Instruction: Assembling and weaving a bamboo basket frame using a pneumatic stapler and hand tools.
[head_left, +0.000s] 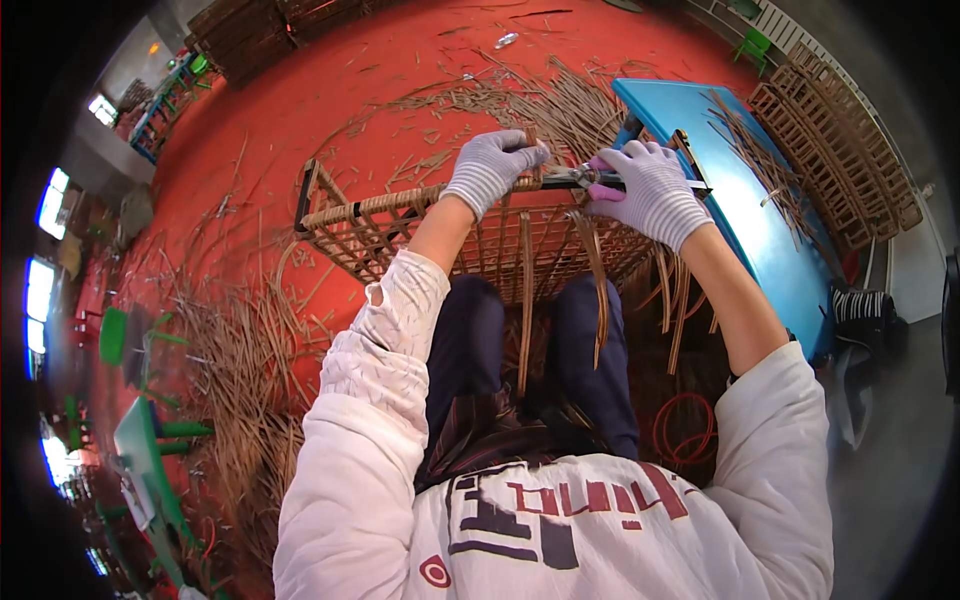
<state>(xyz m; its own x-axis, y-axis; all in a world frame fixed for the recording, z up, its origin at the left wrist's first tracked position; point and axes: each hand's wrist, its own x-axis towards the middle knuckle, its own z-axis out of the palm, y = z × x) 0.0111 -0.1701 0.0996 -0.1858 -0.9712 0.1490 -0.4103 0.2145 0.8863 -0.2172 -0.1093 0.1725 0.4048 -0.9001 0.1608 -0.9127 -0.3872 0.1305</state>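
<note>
A woven rattan frame [350, 225] rests across my knees, its top rail wrapped in cane. My left hand [490, 165], in a grey knit glove, grips that rail and a cane strip near the middle. My right hand [650, 190], also gloved, is closed on a metal tool with a pink handle [578, 177] that meets the rail just right of my left hand. Loose cane strips [595, 270] hang down from the rail over my legs.
A blue table [770, 235] stands to the right, with cane strips on it. Finished rattan frames [850, 150] lie at the far right. Cane offcuts [240, 370] litter the red floor to the left. A coil of red hose [685, 425] lies by my right leg.
</note>
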